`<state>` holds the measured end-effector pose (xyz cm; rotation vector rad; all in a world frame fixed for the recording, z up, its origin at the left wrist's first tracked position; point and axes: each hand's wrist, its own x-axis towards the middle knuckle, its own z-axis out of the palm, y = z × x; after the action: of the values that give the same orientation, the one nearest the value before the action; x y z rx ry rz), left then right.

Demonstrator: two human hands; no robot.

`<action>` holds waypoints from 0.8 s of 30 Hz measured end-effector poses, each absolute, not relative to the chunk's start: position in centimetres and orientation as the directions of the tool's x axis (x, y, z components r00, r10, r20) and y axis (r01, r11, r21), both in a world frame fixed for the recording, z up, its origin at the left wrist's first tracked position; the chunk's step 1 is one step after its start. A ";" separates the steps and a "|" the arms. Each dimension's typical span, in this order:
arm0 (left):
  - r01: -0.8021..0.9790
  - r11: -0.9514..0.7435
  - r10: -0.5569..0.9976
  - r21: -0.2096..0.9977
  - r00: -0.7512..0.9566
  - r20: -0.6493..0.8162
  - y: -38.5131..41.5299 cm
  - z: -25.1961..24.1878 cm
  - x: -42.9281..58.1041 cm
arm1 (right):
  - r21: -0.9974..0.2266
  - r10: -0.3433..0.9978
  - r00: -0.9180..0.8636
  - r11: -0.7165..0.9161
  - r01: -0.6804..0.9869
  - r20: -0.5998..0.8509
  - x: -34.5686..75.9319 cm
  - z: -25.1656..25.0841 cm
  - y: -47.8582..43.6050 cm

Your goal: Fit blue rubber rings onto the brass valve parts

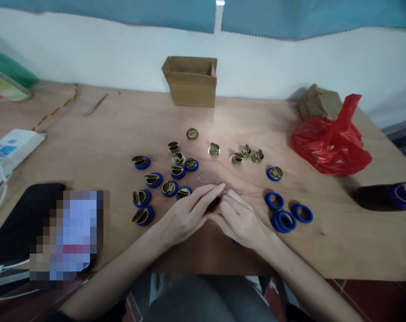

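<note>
My left hand (186,215) and my right hand (241,217) meet above the table near its front edge. Fingers of both are closed around a small dark object (213,204) that they mostly hide. To the left stand several round brass fittings with raised flaps, seated in blue rings, such as this brass fitting (170,188). Beyond the hands are more brass fittings without a blue ring, one brass fitting (214,149) among them. Right of my right hand lie several loose blue rings (302,213) and one ringed fitting (275,173). Tiny metal bits (199,180) lie just beyond my fingertips.
An open cardboard box (192,95) stands against the wall. At right are a red plastic bag (330,147), a brown paper package (319,103) and a dark bottle (384,197) on its side. Leftward lie a black device (25,219), a blurred-out screen (75,232) and a power strip (17,150).
</note>
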<state>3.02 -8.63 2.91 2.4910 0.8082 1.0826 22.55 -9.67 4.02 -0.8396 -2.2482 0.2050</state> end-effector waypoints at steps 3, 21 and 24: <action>0.293 -0.829 0.554 0.476 0.550 0.625 -8.5 2.7 2.9 | -0.387 0.635 -0.523 0.767 0.511 0.568 22.4 4.3 -9.8; 0.248 -0.882 0.470 0.401 0.517 0.715 -8.5 3.3 2.8 | -0.436 0.617 -0.437 0.780 0.448 0.654 21.5 4.6 -10.2; 0.253 -0.892 0.453 0.376 0.509 0.732 -8.6 3.4 2.9 | -0.436 0.616 -0.429 0.780 0.448 0.661 21.6 4.6 -10.1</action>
<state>2.92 -8.60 3.43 2.5310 0.6016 1.3256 21.55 -10.10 4.62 -0.7907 -2.0950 0.2432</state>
